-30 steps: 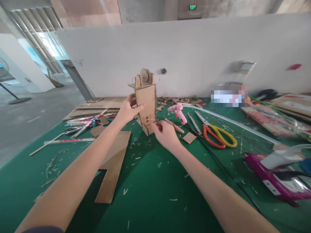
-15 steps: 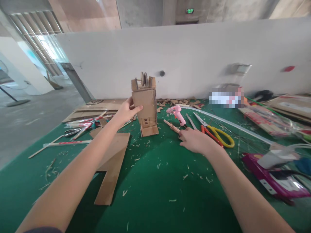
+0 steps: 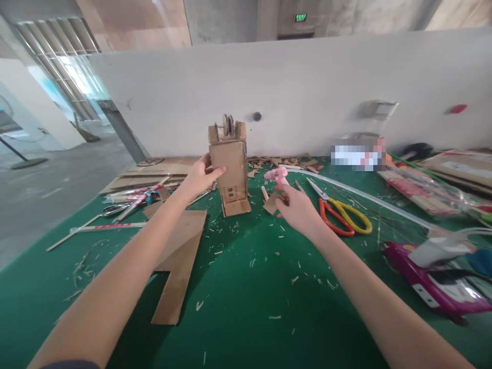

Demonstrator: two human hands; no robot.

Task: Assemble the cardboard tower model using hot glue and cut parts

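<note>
Tower (image 3: 230,171) stands upright on the green table (image 3: 246,287), printed face toward the person. Walls look joined and the foot folded; up top, a wheel (image 3: 227,125) sits on its axle between uprights. I judge the main body built.

Left hand (image 3: 203,173) at the tower's left edge: thumb on the front face, fingers partly hidden behind, grip part-open to the tower's width.

Right hand (image 3: 295,205), right of the tower and apart from it: fingers nearly closed, seemingly pinching a small card piece (image 3: 271,204). That piece is not on the tower, so I'd call its fixing undone, if it belongs there; what else remains, I can't tell.

Glue gun (image 3: 282,177) right of the tower, partly behind the right hand. Scissors (image 3: 328,200) farther right. Cut sheet (image 3: 184,256) nearer the person, left of the tower. Offcuts (image 3: 282,162) behind it, to the right.
</note>
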